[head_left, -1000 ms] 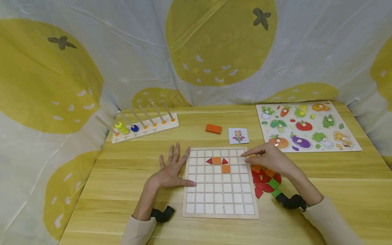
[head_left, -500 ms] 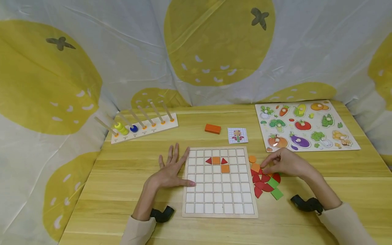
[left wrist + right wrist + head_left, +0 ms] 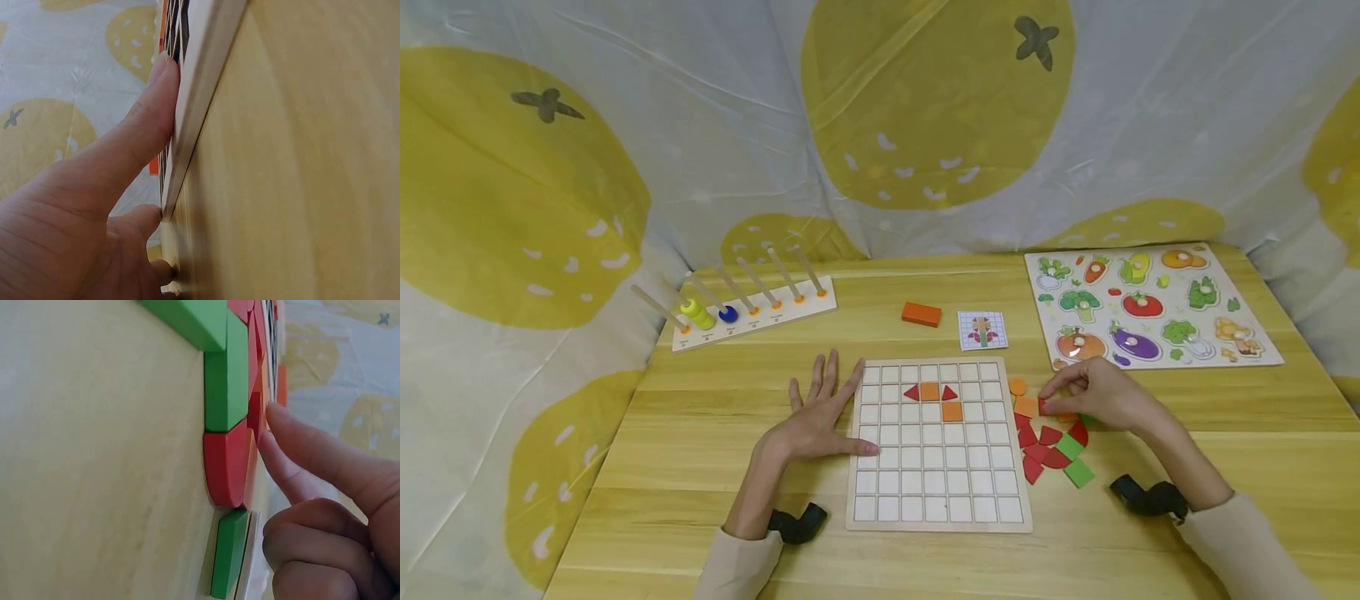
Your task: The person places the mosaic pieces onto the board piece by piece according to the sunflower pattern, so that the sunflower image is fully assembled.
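**A:** Two hands in frame. Left hand (image 3: 815, 423) flat on the table (image 3: 700, 517), fingers straight and spread, thumb along the left edge of the grid board (image 3: 937, 508). Holding nothing.

**B:** Right?

**A:** Right hand (image 3: 1093, 394) pinches a small red piece (image 3: 1042, 407) between thumb and forefinger, just right of the board, over the pile of loose pieces (image 3: 1051, 450). Piece shape unclear, fingers cover most of it.

**B:** Wrist views add anything?

**A:** Little. Left wrist: thumb (image 3: 134, 140) pressed on the board rim, the other fingers cut off, grid seen edge-on. Right wrist: fingertips (image 3: 284, 422) at the red piece among green and red blocks; the lower fingers are curled. Whether the piece is clear of the table, cannot tell.

**B:** On the board?

**A:** Four pieces: red triangle (image 3: 912, 393), orange square (image 3: 930, 392), red triangle (image 3: 950, 393) in one row, another orange square (image 3: 952, 412) just below right.

**B:** Behind it?

**A:** Orange block (image 3: 922, 314), pattern card (image 3: 982, 330) with print too small to read, peg rack (image 3: 752, 312), vegetable puzzle (image 3: 1150, 304). Part of the pile is hidden under the right hand.
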A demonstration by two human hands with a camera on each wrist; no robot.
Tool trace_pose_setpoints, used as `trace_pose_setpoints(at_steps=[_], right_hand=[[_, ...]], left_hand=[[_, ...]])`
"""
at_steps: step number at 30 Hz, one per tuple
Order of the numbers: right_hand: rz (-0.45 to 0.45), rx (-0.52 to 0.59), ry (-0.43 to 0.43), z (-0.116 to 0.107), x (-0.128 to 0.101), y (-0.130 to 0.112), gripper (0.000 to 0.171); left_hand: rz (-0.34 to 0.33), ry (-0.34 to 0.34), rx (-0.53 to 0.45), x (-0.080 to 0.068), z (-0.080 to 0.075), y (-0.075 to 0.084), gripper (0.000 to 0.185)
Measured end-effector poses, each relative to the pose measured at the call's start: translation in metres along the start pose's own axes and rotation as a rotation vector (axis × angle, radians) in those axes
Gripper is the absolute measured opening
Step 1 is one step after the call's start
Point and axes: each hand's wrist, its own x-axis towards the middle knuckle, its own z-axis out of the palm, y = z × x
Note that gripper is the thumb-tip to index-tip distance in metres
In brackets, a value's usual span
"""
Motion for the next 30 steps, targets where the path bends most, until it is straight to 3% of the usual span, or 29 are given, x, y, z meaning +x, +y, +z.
trace_pose_setpoints(at_steps=[4,20,24,30], right_hand=[[0.001,-0.032,-0.007,0.002,0.001,-0.003,0.028],[-0.039,-0.096,0.103,0.004,0.002,-0.006,0.02],[-0.058,-0.072,0.1,0.013,0.006,-0.018,0.024],[-0.055,-0.023,0.022,0.043,0.014,-0.044,0.019]], left_hand=[[0.003,0.012,0.011,0.001,0.002,-0.003,0.128],[-0.08,-0.054,0.099,0.0,-0.007,0.014,0.126],[-0.077,-0.047,0.096,0.0,-0.007,0.013,0.126],[-0.07,-0.05,0.09,0.0,-0.006,0.014,0.126]])
